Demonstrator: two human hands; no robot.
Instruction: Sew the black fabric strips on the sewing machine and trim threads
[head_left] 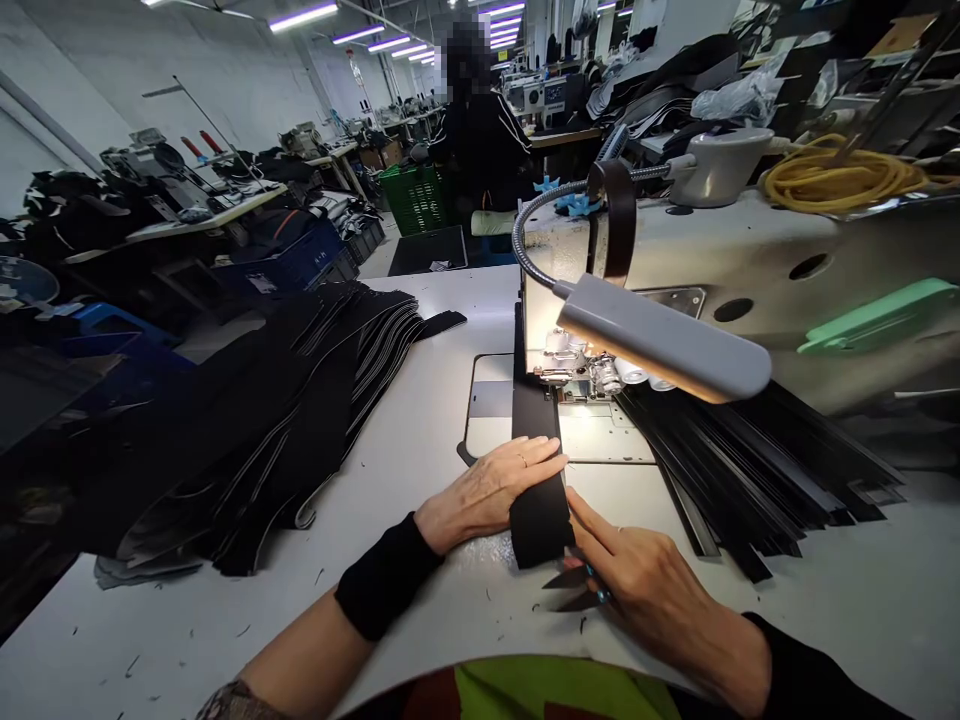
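Observation:
A black fabric strip (538, 520) runs lengthwise under the presser foot of a sewing machine (556, 375). My left hand (491, 485) lies flat across the strip, fingers stretched out and pointing right. At the strip's right edge, the index finger of my right hand (637, 565) reaches forward along the fabric. Held in that hand is a pair of thread snips (574, 590), blades apart and pointing left, just below the near end of the strip. The palm side of my right hand and the snips' handle are mostly hidden.
Layered black fabric pieces (300, 400) spread over the left of the white table (420, 450). Narrow black strips (735, 480) fan out at right. A grey lamp (667, 340) hangs over the needle area. Behind are a green crate (412, 195) and a person (484, 140).

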